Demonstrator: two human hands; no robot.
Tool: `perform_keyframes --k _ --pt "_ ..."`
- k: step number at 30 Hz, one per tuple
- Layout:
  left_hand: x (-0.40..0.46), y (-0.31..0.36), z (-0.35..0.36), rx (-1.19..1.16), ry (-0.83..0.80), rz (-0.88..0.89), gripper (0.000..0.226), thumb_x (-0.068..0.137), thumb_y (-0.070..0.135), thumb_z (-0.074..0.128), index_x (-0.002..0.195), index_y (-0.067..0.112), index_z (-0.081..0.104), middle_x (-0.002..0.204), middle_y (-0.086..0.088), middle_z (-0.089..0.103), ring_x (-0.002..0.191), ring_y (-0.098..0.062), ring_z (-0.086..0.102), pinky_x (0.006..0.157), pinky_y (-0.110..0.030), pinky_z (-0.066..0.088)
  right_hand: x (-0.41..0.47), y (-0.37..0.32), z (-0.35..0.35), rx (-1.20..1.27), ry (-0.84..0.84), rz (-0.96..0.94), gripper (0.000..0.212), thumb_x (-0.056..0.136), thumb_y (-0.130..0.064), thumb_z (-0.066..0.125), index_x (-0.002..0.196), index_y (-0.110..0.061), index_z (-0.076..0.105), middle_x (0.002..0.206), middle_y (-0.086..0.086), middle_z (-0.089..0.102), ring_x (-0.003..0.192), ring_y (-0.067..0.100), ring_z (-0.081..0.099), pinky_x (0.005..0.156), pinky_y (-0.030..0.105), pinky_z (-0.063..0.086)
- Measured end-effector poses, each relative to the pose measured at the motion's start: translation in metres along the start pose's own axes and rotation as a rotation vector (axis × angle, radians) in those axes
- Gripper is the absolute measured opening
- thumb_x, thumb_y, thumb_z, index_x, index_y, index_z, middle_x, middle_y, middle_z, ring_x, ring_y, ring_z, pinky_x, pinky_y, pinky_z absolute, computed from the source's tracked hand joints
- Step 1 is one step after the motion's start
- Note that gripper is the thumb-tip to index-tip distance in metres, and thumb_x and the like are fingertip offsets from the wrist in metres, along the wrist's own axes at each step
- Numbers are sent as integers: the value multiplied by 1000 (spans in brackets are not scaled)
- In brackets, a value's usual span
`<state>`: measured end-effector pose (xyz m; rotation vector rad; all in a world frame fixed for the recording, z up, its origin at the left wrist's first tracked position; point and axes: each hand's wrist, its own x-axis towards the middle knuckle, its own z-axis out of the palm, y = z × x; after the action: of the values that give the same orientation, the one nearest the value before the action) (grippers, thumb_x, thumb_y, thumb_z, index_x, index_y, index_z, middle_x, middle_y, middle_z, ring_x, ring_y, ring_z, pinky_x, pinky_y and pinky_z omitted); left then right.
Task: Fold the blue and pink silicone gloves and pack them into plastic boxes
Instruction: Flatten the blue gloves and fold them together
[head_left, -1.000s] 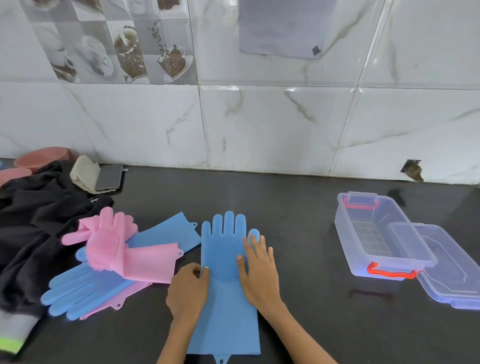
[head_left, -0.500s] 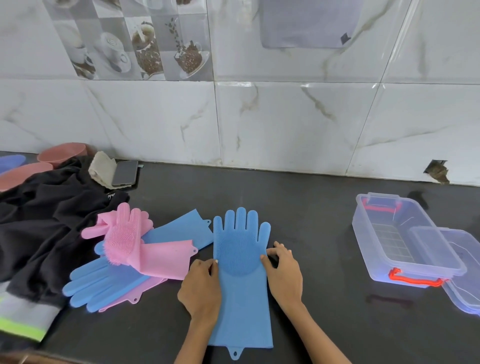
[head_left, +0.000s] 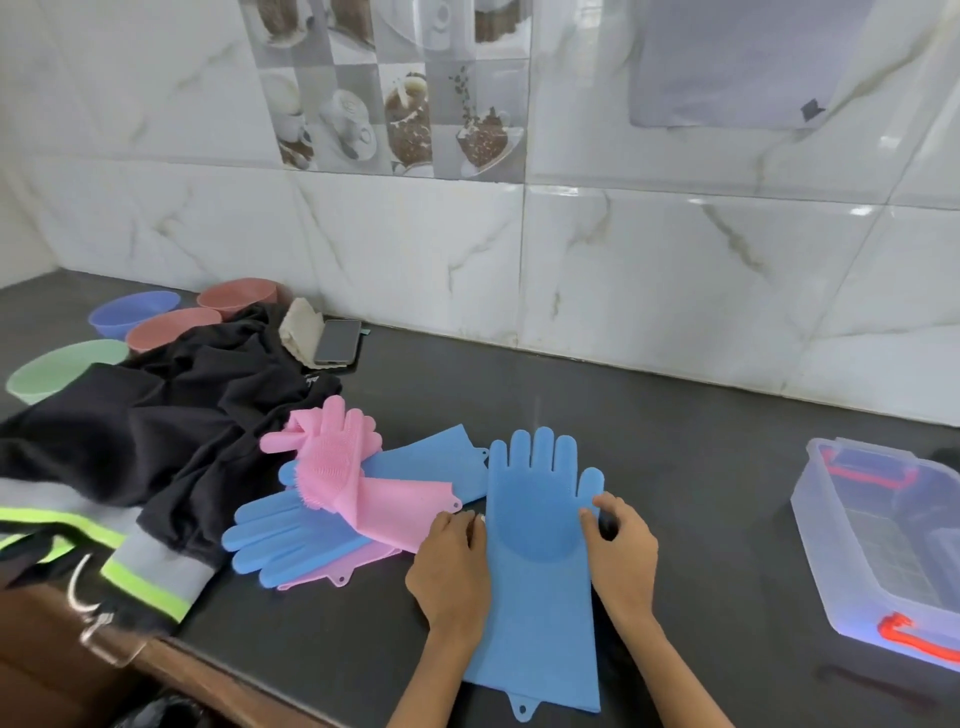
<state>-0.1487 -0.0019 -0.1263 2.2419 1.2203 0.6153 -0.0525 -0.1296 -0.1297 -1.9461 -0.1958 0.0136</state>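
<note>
Head view: blue glove (head_left: 540, 561) lies flat on the dark bench (head_left: 701, 499), palm side up, its finger tips toward the wall and its cuff toward the person, small hang tab at the cuff edge. Left hand (head_left: 453, 569) sits at the glove's left edge about mid-length, fingers (head_left: 470, 522) curled with the tips on or at the edge; whether they pinch the silicone or only press it, cannot tell. Right hand (head_left: 621, 558) sits at the glove's right edge just below the glove's thumb, fingers (head_left: 597, 512) curled, tips pinching the edge there. The glove's palm pad lies between the two hands, uncovered.

Left of the left hand, just beside it, a pile of gloves: a pink glove (head_left: 363, 493) with bristles showing lies across a second blue glove (head_left: 291, 535), and another pink glove (head_left: 332, 574) peeks out underneath. The pink cuff end nearly touches the left hand.

Clear plastic box (head_left: 883, 561) with red latches stands open at the right edge of the bench, well apart from the hands, nothing visible in it.

Far left: a dark garment (head_left: 171, 415) with neon-yellow bands heaped on the bench, a phone (head_left: 337, 340) resting on a beige cloth (head_left: 301, 330) near the wall, and bowls behind: blue bowl (head_left: 132, 312), two pink bowls (head_left: 234, 296), green bowl (head_left: 57, 366). Marble-look tiles behind, one panel printed with coffee cups.
</note>
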Motion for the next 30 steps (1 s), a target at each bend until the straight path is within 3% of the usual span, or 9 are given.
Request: perform_keyframes --k 4,6,12,16,20,22,24,28,30 --pt "20 -12 -19 37 160 -11 22 93 35 53 105 25 69 104 8 68 90 -16 62 61 -28 45 7 -34 35 -27 -120 -115 32 93 -21 59 123 -12 60 130 1 60 123 17 52 101 26 39" --pt "33 -22 -29 84 197 -14 27 93 34 53 112 22 69 110 4 69 97 -18 60 71 -31 46 9 -51 57 -61 -207 -180 32 93 -21 58 123 -11 60 129 3 61 121 17 53 98 21 36" --pt "64 -60 -50 154 254 -44 33 95 33 50 123 21 61 127 2 61 119 -20 52 104 -37 28 8 -74 122 -132 -392 -290 33 94 -20 56 126 -10 59 134 4 58 128 18 48 103 20 32" --pt "80 -78 -57 229 137 -7 43 97 34 42 140 29 43 151 5 36 144 -18 23 116 -40 13 23 -78 159 -219 -488 -362 34 97 -17 49 131 -14 54 139 4 53 133 18 43 107 28 33" --pt "95 -85 -55 415 -47 171 62 96 13 34 150 33 11 161 3 7 148 -19 -1 119 -41 -2 50 -82 185 -477 -723 -477 41 100 -21 43 141 -19 43 149 2 42 147 22 17 118 37 12" --pt "104 -81 -51 516 -137 282 65 96 8 28 151 29 1 161 2 3 148 -21 -2 119 -43 -4 61 -86 193 -732 -794 -611 42 99 -33 43 139 -20 44 146 2 43 143 27 24 118 47 2" --pt "111 -76 -49 560 -180 328 64 96 8 26 151 28 0 161 4 6 148 -22 0 118 -47 -4 65 -95 196 -824 -775 -688 36 97 -38 44 126 -21 54 128 3 53 128 25 44 116 52 0" --pt "116 -71 -48 597 -186 246 54 97 18 26 150 25 18 160 6 11 148 -23 0 117 -51 -5 74 -113 195 -773 -847 -640 25 93 -37 52 103 -17 63 106 4 65 108 22 56 117 48 -2" --pt "114 -69 -48 555 -136 176 50 98 31 25 147 23 28 160 6 12 148 -20 -1 117 -49 -5 79 -121 191 -689 -884 -603 20 90 -33 58 100 -17 65 106 0 67 102 19 58 116 44 13"
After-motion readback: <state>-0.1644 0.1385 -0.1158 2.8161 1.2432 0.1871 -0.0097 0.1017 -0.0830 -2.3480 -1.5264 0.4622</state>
